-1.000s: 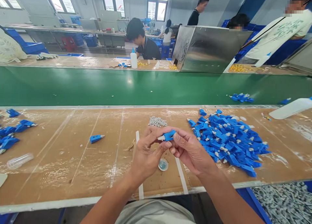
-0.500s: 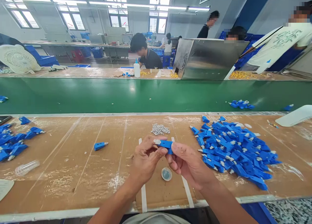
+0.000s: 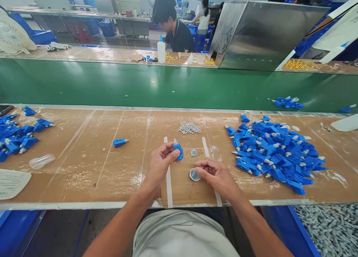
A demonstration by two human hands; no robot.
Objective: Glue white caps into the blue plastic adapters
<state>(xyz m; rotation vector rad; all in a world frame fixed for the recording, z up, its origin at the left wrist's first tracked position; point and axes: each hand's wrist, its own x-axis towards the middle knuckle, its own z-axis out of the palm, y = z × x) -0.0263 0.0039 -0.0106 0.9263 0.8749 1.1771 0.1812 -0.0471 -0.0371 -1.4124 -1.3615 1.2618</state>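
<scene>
My left hand [image 3: 162, 161] pinches a blue part [image 3: 178, 151] with its pale tip pointing up, above the taped cardboard. My right hand [image 3: 216, 175] is at the edge of a small round dish [image 3: 195, 174], thumb and fingers drawn together; whether anything is between them is too small to tell. Behind the hands lies a small clear disc [image 3: 194, 152] beside a thin stick. Farther back sits a heap of small grey pieces [image 3: 189, 127]. A single blue part [image 3: 120, 142] lies on the left.
A large pile of blue parts [image 3: 275, 152] is on the right, a smaller pile [image 3: 19, 134] on the far left. A clear plastic tube [image 3: 41, 161] lies at left. Beyond the table [image 3: 84, 137] runs a green belt [image 3: 112, 83]; a person sits across it, near a white bottle [image 3: 161, 51].
The view has tilted down. My right hand has let go of the blue part and moved to the dish; my left hand keeps the part, now turned upright.
</scene>
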